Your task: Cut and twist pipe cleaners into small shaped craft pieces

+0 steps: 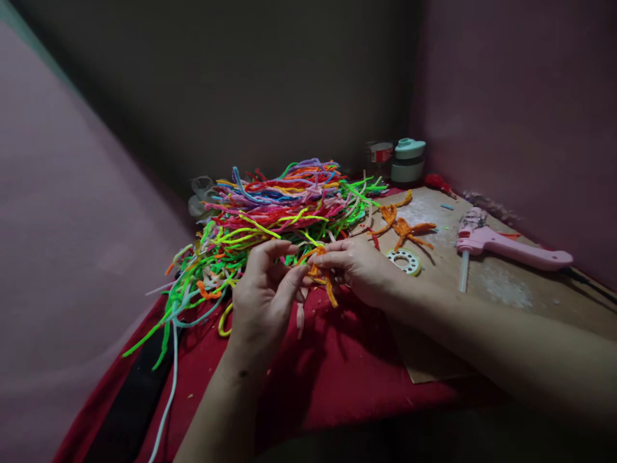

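Note:
Near the middle of the view, an orange pipe-cleaner piece [330,290] is pinched between my two hands, one end hanging down. My left hand [267,289] has its thumb and forefinger closed on the left side of the piece. From the right, the fingers of my right hand [359,265] are closed on its upper part. Just behind my hands lies a large heap of many-coloured pipe cleaners [284,206]. More orange twisted shapes [409,231] rest on the brown board, beyond my right hand.
A pink glue gun [515,249] lies on the brown board [501,321] at the right. Beside my right wrist is a round tape roll [403,262]. A pale green lidded container [408,161] stands at the back. Red cloth [351,379] covers the table.

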`<state>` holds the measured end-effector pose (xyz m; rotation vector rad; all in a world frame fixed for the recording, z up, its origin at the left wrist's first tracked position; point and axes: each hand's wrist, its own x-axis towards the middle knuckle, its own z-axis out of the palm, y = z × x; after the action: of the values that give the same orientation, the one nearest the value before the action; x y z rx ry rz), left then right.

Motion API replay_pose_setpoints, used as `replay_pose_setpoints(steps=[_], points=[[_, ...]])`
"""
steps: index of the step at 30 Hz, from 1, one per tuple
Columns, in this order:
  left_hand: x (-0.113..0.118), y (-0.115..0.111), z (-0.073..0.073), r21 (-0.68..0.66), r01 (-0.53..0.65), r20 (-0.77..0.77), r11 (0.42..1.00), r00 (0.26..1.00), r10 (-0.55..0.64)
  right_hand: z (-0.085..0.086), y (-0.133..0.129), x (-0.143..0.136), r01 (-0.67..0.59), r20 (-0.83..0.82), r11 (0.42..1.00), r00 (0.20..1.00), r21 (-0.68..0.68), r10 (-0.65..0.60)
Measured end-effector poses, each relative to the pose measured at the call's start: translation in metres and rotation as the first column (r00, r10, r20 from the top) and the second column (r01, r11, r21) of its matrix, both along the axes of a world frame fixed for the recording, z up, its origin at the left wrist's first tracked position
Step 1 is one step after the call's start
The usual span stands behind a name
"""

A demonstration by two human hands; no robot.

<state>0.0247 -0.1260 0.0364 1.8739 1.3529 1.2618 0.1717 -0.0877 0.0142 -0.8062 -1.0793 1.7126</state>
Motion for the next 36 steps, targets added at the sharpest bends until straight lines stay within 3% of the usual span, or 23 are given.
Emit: replay_pose_setpoints(steps=[2,4,7,10,13,15,19,21,25,30,36], points=[[-0.002,0.003,0.002,-0.193,0.012,0.164,0.981,0.986,0.02,0.0,-0.001,-0.001,0.001,-0.007,1.0,1.0,0.022,-0.001],[-0.005,0.005,0.003,-0.38,0.122,0.241,0.917,0.97,-0.029,0.0,-0.002,-0.001,0.009,0.007,1.0,1.0,0.029,-0.01],[-0.006,0.005,0.003,-0.472,0.219,0.31,0.854,0.948,-0.071,0.002,-0.003,0.0,0.004,0.039,0.999,0.999,0.04,-0.005],[-0.002,0.005,0.0,-0.419,0.18,0.266,0.89,0.961,-0.069,0.002,-0.005,0.0,-0.01,0.041,0.998,0.999,0.058,0.007],[0.001,0.005,-0.004,-0.226,0.054,0.09,0.973,0.995,-0.034,0.0,-0.004,0.0,-0.023,0.02,0.997,1.0,0.068,0.021],[0.001,0.005,-0.006,-0.107,0.019,0.031,0.994,0.999,-0.016,-0.002,-0.003,-0.001,-0.042,-0.02,0.997,0.999,0.063,0.044],[0.004,0.003,-0.004,-0.208,0.17,0.172,0.963,0.976,-0.135,-0.004,-0.002,-0.002,-0.148,-0.128,0.989,0.981,0.009,0.148],[0.005,0.001,-0.004,-0.238,0.184,0.179,0.954,0.973,-0.143,-0.003,-0.003,-0.002,-0.144,-0.121,0.989,0.983,-0.022,0.14],[0.006,0.001,-0.008,-0.145,0.068,-0.031,0.987,0.997,-0.073,0.0,-0.004,-0.001,-0.04,-0.086,0.999,0.996,-0.017,0.039],[0.004,0.0,-0.008,-0.199,0.134,-0.109,0.971,0.982,-0.157,-0.001,-0.002,-0.001,-0.001,-0.115,1.0,0.993,-0.028,-0.003],[0.003,-0.001,-0.007,-0.131,0.066,-0.292,0.989,0.951,-0.103,-0.001,-0.001,-0.002,-0.01,-0.142,0.998,0.99,-0.066,0.0]])
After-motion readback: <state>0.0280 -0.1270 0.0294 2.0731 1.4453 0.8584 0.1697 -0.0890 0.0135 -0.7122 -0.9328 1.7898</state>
